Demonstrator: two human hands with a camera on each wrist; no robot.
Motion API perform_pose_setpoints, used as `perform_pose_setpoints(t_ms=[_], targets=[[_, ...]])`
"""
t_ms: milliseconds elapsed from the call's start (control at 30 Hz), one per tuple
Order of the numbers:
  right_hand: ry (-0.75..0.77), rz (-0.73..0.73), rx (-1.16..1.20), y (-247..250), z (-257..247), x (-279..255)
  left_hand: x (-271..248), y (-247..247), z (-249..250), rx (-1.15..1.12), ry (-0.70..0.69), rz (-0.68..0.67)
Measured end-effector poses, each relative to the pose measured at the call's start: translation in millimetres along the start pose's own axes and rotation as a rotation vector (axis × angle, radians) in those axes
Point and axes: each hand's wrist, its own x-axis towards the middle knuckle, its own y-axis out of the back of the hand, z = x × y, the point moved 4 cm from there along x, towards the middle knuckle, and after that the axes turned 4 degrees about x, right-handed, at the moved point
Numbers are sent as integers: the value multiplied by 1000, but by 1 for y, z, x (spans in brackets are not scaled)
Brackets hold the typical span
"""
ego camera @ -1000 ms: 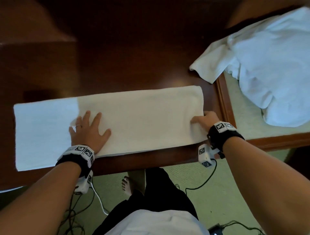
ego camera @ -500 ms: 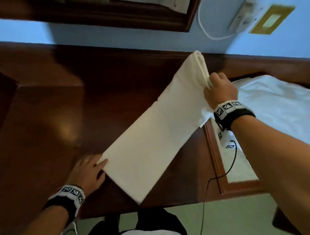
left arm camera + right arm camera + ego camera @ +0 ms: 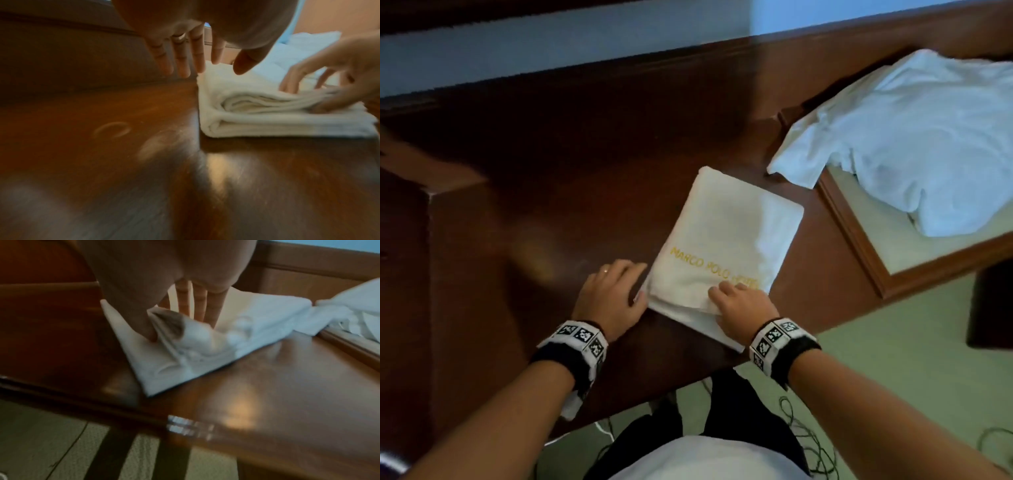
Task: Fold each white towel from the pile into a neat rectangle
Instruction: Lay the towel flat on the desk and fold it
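A white towel (image 3: 726, 240) with gold lettering lies folded in a thick rectangle near the front of the dark wooden table (image 3: 544, 192). My left hand (image 3: 619, 284) rests flat on the table, its straight fingers (image 3: 183, 65) against the towel's left edge. My right hand (image 3: 732, 298) pinches the near edge of the top layers, thumb under the lifted flap (image 3: 170, 327) and fingers on top. In the left wrist view the towel (image 3: 267, 120) shows its stacked layers, raised a little toward the right hand (image 3: 339, 78).
A loose pile of white towels (image 3: 914, 137) lies at the right on a pale surface with a wooden frame (image 3: 859, 246). The table's front edge runs just below my wrists. Cables (image 3: 798, 431) trail over the green floor.
The long towel strip was lifted at its right end by my right hand and brought over to the left; it now lies as a short rectangle. The left hand moved from on top to its left edge.
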Motion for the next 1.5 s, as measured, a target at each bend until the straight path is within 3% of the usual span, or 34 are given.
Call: perform_pose_setpoints(t_ms=[167, 267, 400, 500, 600, 733, 967, 1100, 1167, 1300, 1400, 1500], targets=[[-120, -23, 3, -25, -6, -37, 3, -23, 23, 220, -411, -72], [-167, -21, -13, -24, 15, -51, 20, -39, 36, 327, -473, -206], [-279, -12, 46, -14, 50, -51, 48, -43, 58, 339, -536, -183], [-362, 129, 49, 6, 54, -49, 58, -29, 62, 275, -512, -67], [-327, 185, -8, 2, 38, -60, 44, -28, 51, 167, -483, -8], [-306, 92, 16, -25, 24, -83, 18, -51, 36, 167, -541, -131], [-364, 145, 4, -21, 21, -83, 10, -47, 35, 113, -527, -67], [-269, 43, -8, -28, 7, -85, 9, -53, 35, 111, -607, -189], [-265, 130, 56, -16, 10, -81, 21, -44, 33, 75, -585, -168], [-355, 398, 103, 8, 28, -43, 61, -31, 45, 79, -502, 57], [-459, 221, 64, -11, 32, -15, 71, -56, 56, 180, -441, -140], [-587, 33, 85, -42, 46, -35, 62, -79, 30, 202, -324, -288]])
